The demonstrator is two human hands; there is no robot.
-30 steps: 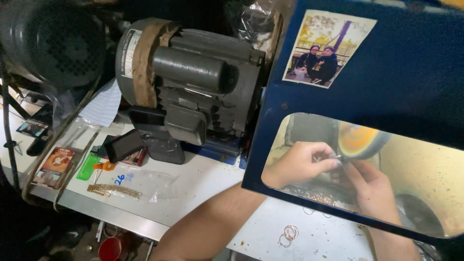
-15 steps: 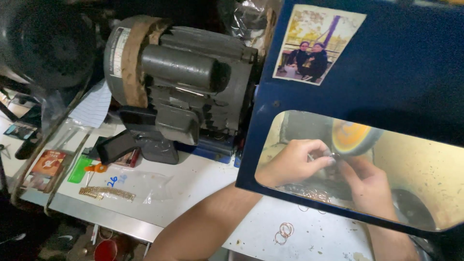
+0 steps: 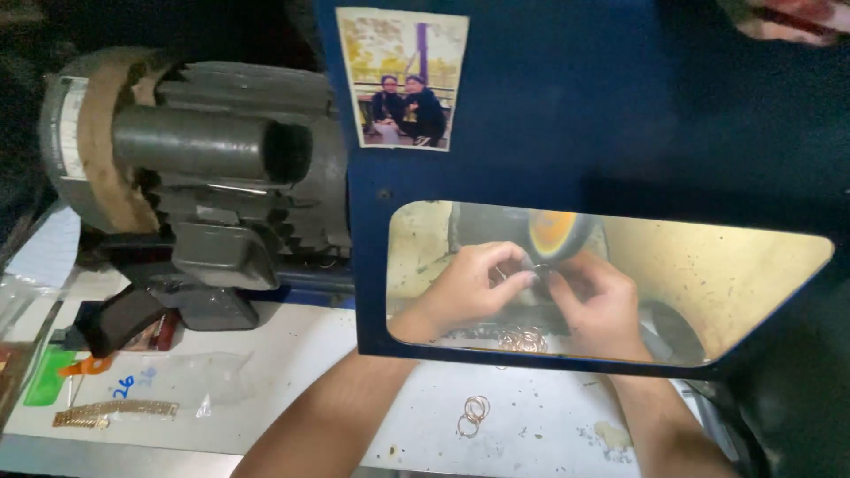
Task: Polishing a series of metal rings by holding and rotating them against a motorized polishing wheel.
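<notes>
Both my hands reach behind a dark blue guard panel point(image 3: 567, 133) and show through its clear window point(image 3: 708, 283). My left hand point(image 3: 469, 288) and my right hand point(image 3: 595, 305) pinch a small metal ring point(image 3: 536, 268) between their fingertips, right under an orange-yellow polishing wheel point(image 3: 556, 232). A heap of thin rings point(image 3: 522, 339) lies below the hands inside the window. A few loose rings point(image 3: 474, 413) lie on the white bench in front of the panel, between my forearms.
A large grey electric motor point(image 3: 204, 168) stands at the left on the white bench point(image 3: 292, 389). A gold watch band point(image 3: 115, 412), a clear plastic bag point(image 3: 190, 381), a green item point(image 3: 49, 376) and a dark block point(image 3: 119, 319) lie at the front left. A photo point(image 3: 403, 75) is stuck on the panel.
The view has swung right and closer, so the window and hands now sit in the middle. My hands stay together at the wheel, holding the small piece.
</notes>
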